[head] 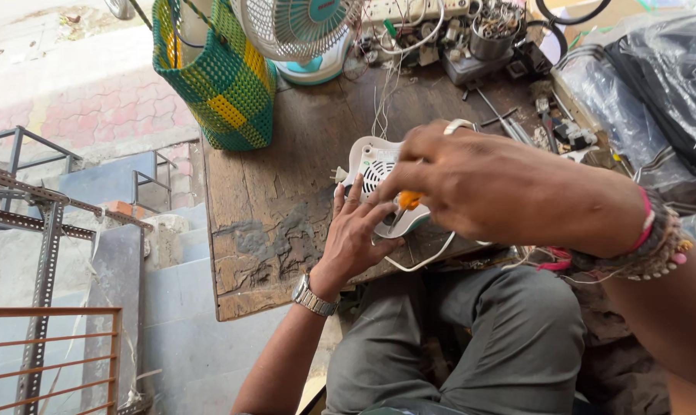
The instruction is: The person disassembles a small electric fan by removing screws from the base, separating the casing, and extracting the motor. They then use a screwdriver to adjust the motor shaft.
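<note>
Left hand (357, 234): spread flat, pressed on the white appliance (379, 173)
Right hand (471, 180): orange-handled screwdriver (406, 201) pinched above it
Bench (271, 207): bare wood left of hands; near edge just below the wrists

Two hands (455, 184), one screwdriver (406, 203), one fan (298, 27)

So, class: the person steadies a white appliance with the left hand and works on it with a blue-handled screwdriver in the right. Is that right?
Not quite. The head view shows the screwdriver in the right hand has an orange handle, not blue. The left hand does steady the white appliance.
</note>
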